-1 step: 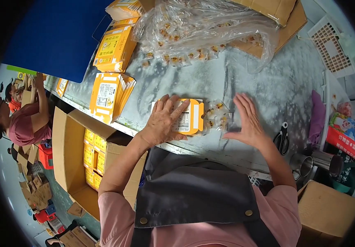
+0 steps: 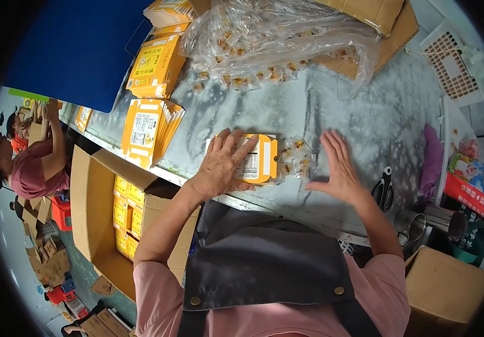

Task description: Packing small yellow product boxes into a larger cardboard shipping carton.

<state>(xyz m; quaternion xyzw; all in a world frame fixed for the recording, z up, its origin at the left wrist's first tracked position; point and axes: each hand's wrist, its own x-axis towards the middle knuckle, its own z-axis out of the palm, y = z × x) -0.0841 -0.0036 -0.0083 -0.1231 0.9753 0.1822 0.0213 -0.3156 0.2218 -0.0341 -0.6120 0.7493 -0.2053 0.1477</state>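
A small yellow-and-white carton (image 2: 266, 159) lies on the table with its printed label upward. My left hand (image 2: 225, 163) spans it, fingertips toward its far side and thumb along the near edge, holding it against the surface. Just beyond its right end sits a cluster of small clear-wrapped pieces (image 2: 297, 157), yellow and dark inside. On the other side of the cluster rests my right hand (image 2: 340, 171), empty, thumb and fingers spread apart. Whether the carton's end is open toward the pieces is hard to make out.
Stacks of flat yellow cartons (image 2: 149, 132) stand at left. A large clear bag (image 2: 275, 39) of wrapped pieces lies at the back. Scissors (image 2: 383, 190) and a metal cup (image 2: 410, 223) are at right. An open cardboard box (image 2: 93, 213) holds filled cartons; another person (image 2: 40, 163) works beyond it.
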